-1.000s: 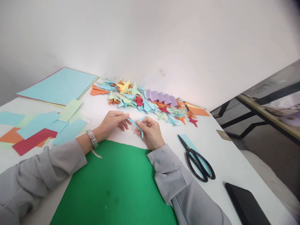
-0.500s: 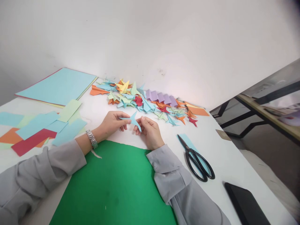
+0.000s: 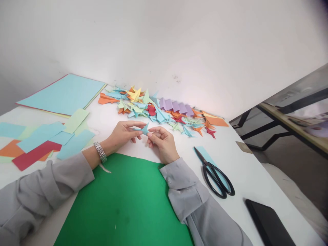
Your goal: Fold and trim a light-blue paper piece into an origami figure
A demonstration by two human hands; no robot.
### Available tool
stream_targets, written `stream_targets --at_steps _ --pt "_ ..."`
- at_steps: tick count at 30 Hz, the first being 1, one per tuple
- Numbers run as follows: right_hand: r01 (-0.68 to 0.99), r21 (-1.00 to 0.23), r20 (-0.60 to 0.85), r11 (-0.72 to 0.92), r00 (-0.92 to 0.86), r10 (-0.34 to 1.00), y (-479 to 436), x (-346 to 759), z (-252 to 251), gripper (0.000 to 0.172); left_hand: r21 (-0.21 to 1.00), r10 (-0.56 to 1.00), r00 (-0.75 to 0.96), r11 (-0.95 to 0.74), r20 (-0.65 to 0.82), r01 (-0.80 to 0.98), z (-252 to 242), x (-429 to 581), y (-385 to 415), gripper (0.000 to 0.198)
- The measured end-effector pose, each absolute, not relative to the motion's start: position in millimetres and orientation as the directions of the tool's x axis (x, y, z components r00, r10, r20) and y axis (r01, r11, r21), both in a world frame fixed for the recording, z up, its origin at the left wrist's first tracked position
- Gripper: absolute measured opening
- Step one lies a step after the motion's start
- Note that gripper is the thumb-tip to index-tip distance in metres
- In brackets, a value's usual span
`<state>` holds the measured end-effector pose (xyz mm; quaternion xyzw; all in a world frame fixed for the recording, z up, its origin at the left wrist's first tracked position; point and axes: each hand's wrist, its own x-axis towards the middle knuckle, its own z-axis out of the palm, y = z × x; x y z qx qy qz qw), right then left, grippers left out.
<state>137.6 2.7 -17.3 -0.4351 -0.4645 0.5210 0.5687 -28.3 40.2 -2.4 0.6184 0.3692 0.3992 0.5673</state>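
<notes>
Pale-blue folded paper marks the dial's hub, held above the white table. From it, a green sheet spreads at 6 to 7 o'clock, stacked large sheets lie towards 10, a heap of folded shapes arcs from 10 to nearly 3, and loose strips overlap at 9. Towards 4 are a black phone, farther out, and scissors on a blue strip. At 9 the left hand, loosely curled, grips the paper's narrow end; at 4 the right hand pinches it between thumb and forefinger.
</notes>
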Motion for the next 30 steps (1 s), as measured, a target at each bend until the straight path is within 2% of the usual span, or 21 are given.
stream_targets --at_steps 8,13,21,30 --pt "-0.245 -0.967 0.055 0.063 0.040 0.998 3.4 136.8 -16.0 0.026 0.995 0.896 0.434 -0.081 0.100 -0.061 -5.3 -27.8 45.4 0.046" --pt "-0.242 -0.969 0.042 0.052 0.047 0.998 3.8 136.9 -15.7 0.026 0.999 0.895 0.443 -0.044 0.046 -0.016 -2.7 -27.0 44.0 0.026" --pt "-0.229 -0.972 0.049 0.059 0.047 0.998 2.7 137.1 -16.4 0.023 0.998 0.879 0.474 -0.043 0.060 -0.046 -3.2 -25.1 41.6 0.013" --pt "-0.188 -0.974 0.115 0.124 0.057 0.992 2.8 136.2 -17.0 0.016 0.995 0.852 0.518 -0.095 0.079 0.005 -1.0 -26.0 40.5 0.022"
